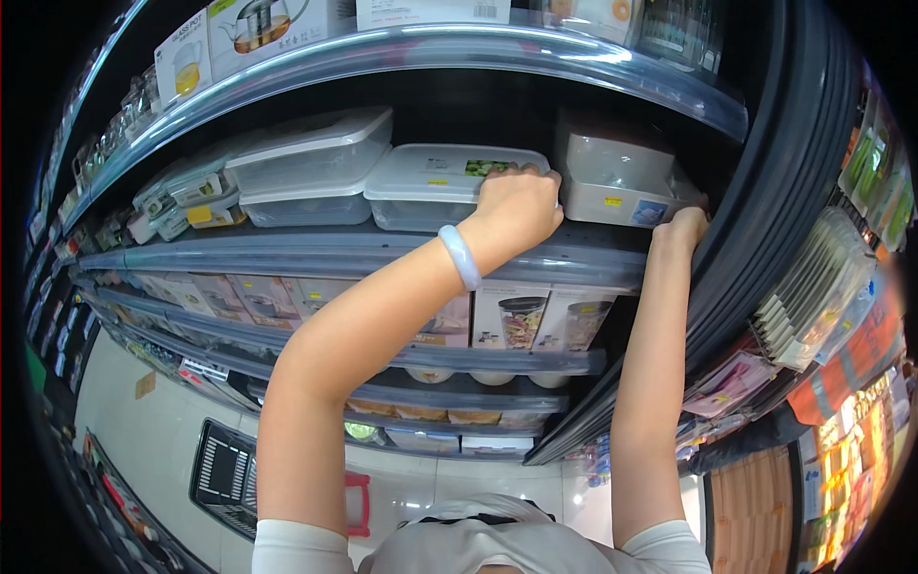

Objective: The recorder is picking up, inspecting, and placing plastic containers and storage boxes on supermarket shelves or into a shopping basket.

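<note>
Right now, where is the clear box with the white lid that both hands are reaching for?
In the head view, the clear box sits on the upper shelf, right of centre, between the left hand and right hand, beside a flat lidded container.

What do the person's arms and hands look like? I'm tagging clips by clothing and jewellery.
Both forearms are bare. The left hand has a smooth, pale bluish-white bangle around its wrist. The right hand shows no jewellery, no glove. Short white sleeves cover the upper arms near the picture's lower edge.

White boxed jars [521, 319] line the lower shelf.
</note>
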Demonstrator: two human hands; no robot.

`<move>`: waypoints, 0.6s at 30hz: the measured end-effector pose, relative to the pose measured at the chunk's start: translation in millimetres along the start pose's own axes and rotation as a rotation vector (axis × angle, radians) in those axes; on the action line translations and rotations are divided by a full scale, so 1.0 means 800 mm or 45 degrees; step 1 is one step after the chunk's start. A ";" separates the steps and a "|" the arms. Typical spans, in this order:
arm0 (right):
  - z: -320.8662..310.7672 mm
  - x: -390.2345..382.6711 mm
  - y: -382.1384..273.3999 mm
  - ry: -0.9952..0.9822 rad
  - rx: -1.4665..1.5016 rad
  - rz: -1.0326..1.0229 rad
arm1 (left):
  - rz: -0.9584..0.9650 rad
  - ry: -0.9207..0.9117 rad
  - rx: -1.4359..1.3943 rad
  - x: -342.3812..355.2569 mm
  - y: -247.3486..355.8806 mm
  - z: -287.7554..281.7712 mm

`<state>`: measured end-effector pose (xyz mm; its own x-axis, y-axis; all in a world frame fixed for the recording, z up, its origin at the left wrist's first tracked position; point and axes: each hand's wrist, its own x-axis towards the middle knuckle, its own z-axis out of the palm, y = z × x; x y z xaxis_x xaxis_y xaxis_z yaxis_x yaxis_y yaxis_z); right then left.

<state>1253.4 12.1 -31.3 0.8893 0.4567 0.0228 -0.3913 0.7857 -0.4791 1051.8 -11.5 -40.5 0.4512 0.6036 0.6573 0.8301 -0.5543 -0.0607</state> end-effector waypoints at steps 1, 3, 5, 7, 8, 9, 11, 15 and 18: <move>-0.003 -0.002 -0.002 0.014 -0.052 -0.003 | -0.032 -0.025 0.002 0.002 0.002 0.000; -0.010 0.006 0.000 0.000 -0.097 0.056 | -0.054 -0.061 0.002 0.003 0.005 -0.001; -0.016 0.015 0.003 -0.011 -0.138 0.106 | -0.024 -0.025 0.026 0.004 0.004 0.000; -0.022 0.016 0.006 -0.172 -0.320 0.087 | -0.020 -0.026 0.013 0.002 0.003 0.000; -0.024 0.012 0.007 -0.159 -0.323 0.089 | -0.031 -0.019 0.007 0.001 0.000 -0.001; -0.025 0.007 0.011 -0.215 -0.421 0.032 | -0.059 -0.108 0.015 0.002 -0.004 -0.003; -0.033 0.024 0.013 -0.251 -0.569 -0.023 | -0.046 -0.175 0.011 0.006 0.001 -0.010; -0.045 0.045 0.016 -0.317 -0.687 -0.091 | -0.033 -0.265 -0.078 0.024 0.006 -0.025; -0.038 0.011 0.015 -0.354 -0.862 -0.177 | 0.038 -0.050 -0.134 0.030 -0.002 -0.014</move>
<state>1263.5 12.5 -63.3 0.7922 0.5309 0.3010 0.0320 0.4564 -0.8892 1057.4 -2.8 -16.4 0.4893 0.6066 0.6266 0.7780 -0.6283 0.0007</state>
